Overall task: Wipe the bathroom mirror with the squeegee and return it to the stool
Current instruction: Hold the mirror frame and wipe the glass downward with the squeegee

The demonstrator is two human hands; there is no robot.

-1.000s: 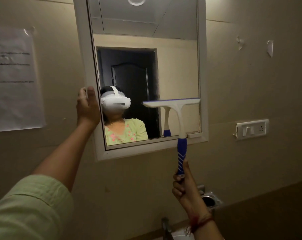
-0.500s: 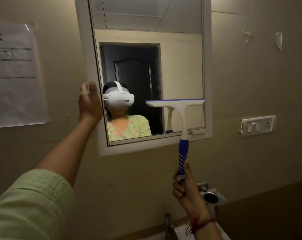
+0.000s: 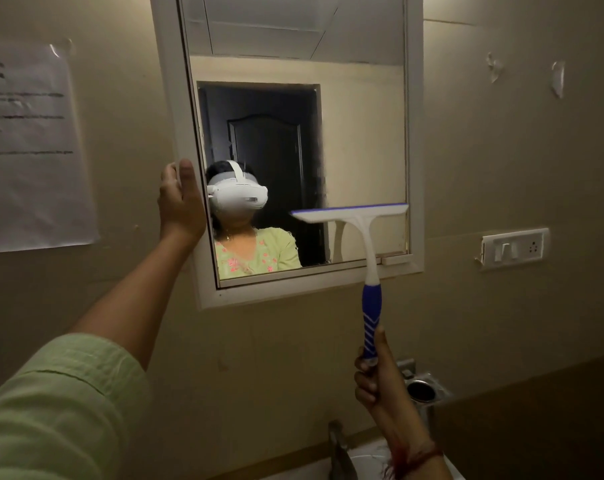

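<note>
The squeegee (image 3: 359, 237) stood nearly upright in front of the lower right part of the bathroom mirror (image 3: 359, 133), its long axis running from the blue grip at the bottom up to the white head at the top, leaning slightly to the left as it rose. The blade ran crosswise, close to level, with its blue rubber edge facing up and its right end reaching the inner edge of the white mirror frame (image 3: 414, 133); the head lay against or just in front of the glass, and which of the two could not be told. The white neck crossed the bottom rail of the frame, and the blue grip hung below it against the beige wall (image 3: 501, 168). The right hand (image 3: 376, 382) was closed around the very bottom of the grip, fingers curled in and the thumb laid up along the handle; a red thread circled that wrist. The left hand (image 3: 181, 202), on an arm in a light green sleeve (image 3: 61, 403), gripped the left side of the mirror frame, thumb on the front face and fingers wrapped behind the edge. A paper notice (image 3: 30, 150) was stuck on the wall to the left, and a switch plate (image 3: 513, 245) sat to the right of the mirror.
</note>
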